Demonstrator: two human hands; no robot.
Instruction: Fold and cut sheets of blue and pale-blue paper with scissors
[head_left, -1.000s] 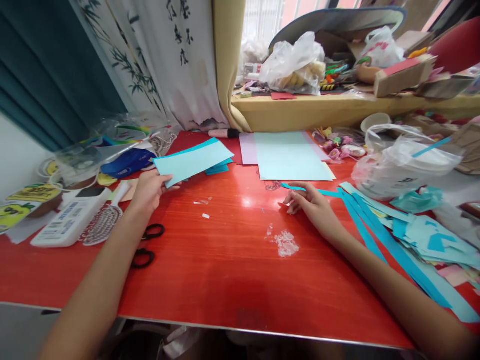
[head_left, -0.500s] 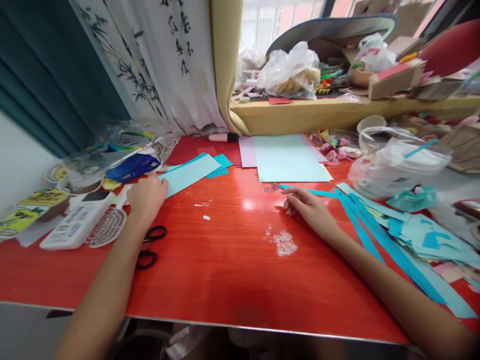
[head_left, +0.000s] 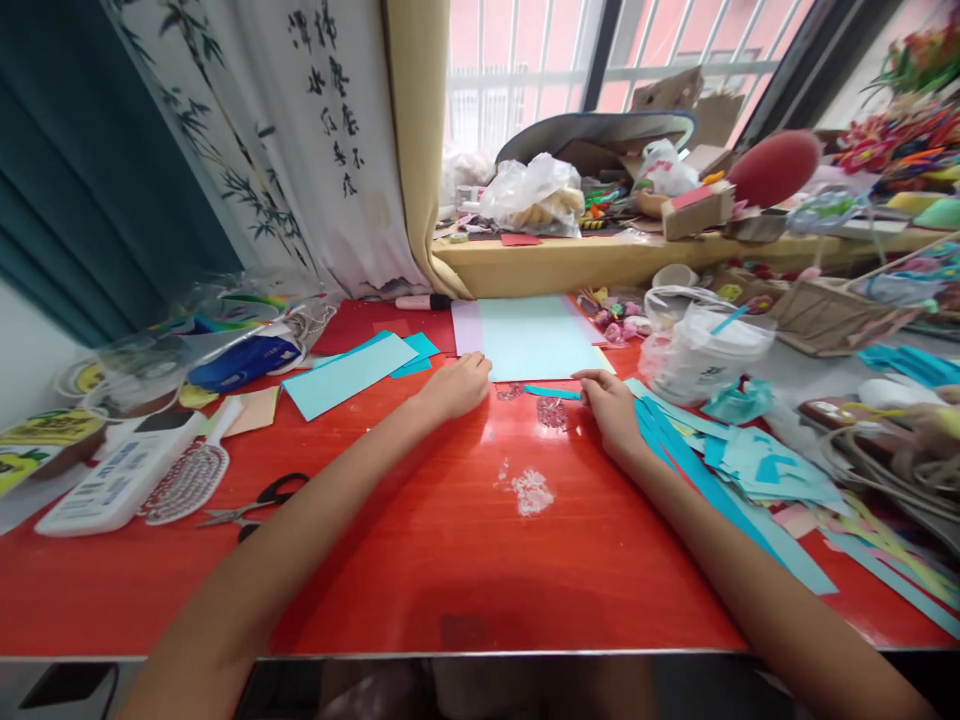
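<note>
My left hand [head_left: 461, 386] is at the near left corner of a light blue paper sheet [head_left: 536, 342], fingers bent and close together on its edge. My right hand [head_left: 609, 405] is at the same sheet's near edge, toward the right, with finger and thumb drawn together. A narrow blue paper strip [head_left: 551, 393] runs under or into that hand; whether the fingers grip strip or sheet cannot be made out. Lilac paper [head_left: 466, 325] shows beneath the sheet. Left of my hands lies a long light blue paper piece [head_left: 350, 375] over darker blue pieces [head_left: 416, 355].
Scissors [head_left: 262, 503] lie open beside my left forearm, near a hairbrush [head_left: 191, 480] and a white box-like item [head_left: 112, 480]. White crumbs [head_left: 532, 492] are on the red table [head_left: 420, 580]. Paper scraps [head_left: 780, 468] and a bagged tub [head_left: 709, 355] stand right.
My left hand has moved right, from the long light blue piece to the sheet's corner. The right hand now reaches the sheet's near edge. The camera view has tilted up and turned right.
</note>
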